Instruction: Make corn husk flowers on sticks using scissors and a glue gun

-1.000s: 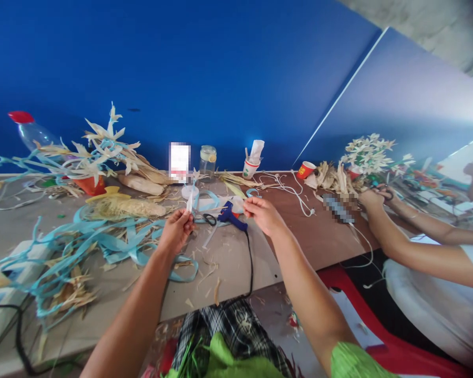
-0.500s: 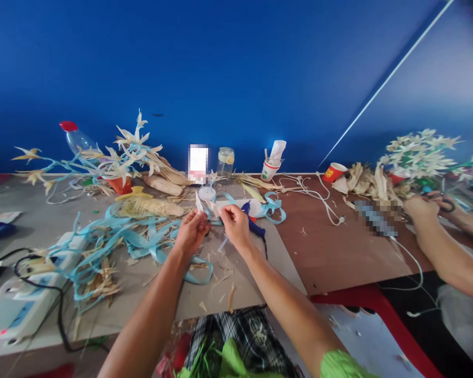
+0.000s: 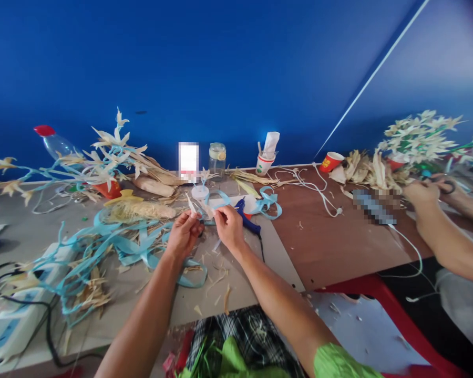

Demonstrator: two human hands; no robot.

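Note:
My left hand (image 3: 184,234) is closed in a pinch on a pale, pointed strip of corn husk (image 3: 191,202), whose tip sticks up above the fingers. Close by, my right hand (image 3: 229,226) pinches the edge of another pale, thin piece (image 3: 207,211), which looks like husk and spans the small gap between the hands. Whether the two pieces are joined I cannot tell. Just right of my right hand lies a blue glue gun (image 3: 249,221) with a dark cord. Behind the hands stands a small white-lidded container (image 3: 200,192) with a husk flower above it.
Light-blue ribbon (image 3: 142,247) and husk scraps lie tangled on the left, near a white power strip (image 3: 19,315). Husk flowers (image 3: 116,136) stand in a red pot behind. A glass jar (image 3: 217,160) and paper cups are along the wall. At right, a co-worker's hands (image 3: 423,194) hold scissors.
The whole view has shifted slightly, so table things appear further left. Both hands keep their pinch, and the pointed husk in my left hand leans more to the left.

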